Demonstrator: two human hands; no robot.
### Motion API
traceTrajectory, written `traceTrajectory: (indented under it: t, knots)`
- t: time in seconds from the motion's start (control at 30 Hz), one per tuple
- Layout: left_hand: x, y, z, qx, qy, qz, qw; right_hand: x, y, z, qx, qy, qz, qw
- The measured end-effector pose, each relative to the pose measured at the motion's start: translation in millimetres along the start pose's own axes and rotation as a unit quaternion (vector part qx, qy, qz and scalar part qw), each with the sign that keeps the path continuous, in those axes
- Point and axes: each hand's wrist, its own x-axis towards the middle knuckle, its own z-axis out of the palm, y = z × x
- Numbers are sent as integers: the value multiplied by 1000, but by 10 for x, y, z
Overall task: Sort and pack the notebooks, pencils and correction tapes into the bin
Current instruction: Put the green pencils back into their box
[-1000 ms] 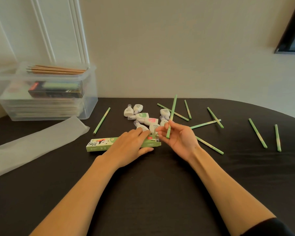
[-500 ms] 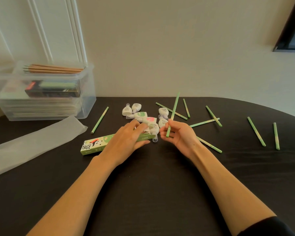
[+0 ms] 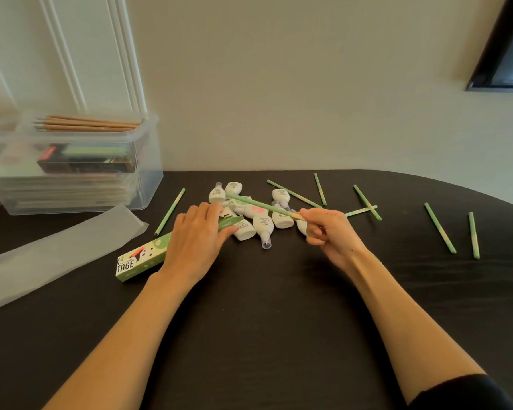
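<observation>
My right hand (image 3: pixel 328 232) pinches one end of a green pencil (image 3: pixel 261 206), which lies nearly level and points left toward the open end of a green pencil box (image 3: pixel 137 260). My left hand (image 3: pixel 197 241) rests on that box and holds it down on the black table (image 3: pixel 264 335). Several white correction tapes (image 3: pixel 262 224) lie in a heap between and behind my hands. More green pencils lie loose: one to the left (image 3: pixel 170 211), several to the right (image 3: pixel 440 227). The clear bin (image 3: pixel 148 173) at the back left holds stacked notebooks, a dark box and brown pencils (image 3: pixel 89 124).
A translucent plastic sheet (image 3: pixel 51 255) lies on the table in front of the bin. The wall runs close behind the table's far edge. A dark frame (image 3: pixel 504 54) hangs at the upper right.
My right hand has swung the green pencil from upright to nearly level, its tip now pointing left at the box end. The box has slid a little left under my left hand.
</observation>
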Motion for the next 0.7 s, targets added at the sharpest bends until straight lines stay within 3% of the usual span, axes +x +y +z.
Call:
traceTrajectory:
  t: [0.1, 0.47, 0.7]
  knots:
    - [5, 5, 3, 1, 3, -6, 1000, 10, 0, -69, -1, 35, 10, 999]
    - [-8, 28, -15, -40, 0, -4, 999, 23, -28, -193, -42, 24, 30, 998]
    - [-27, 76, -6, -40, -57, 123, 990, -34, -94, -40, -171, -30, 53, 983]
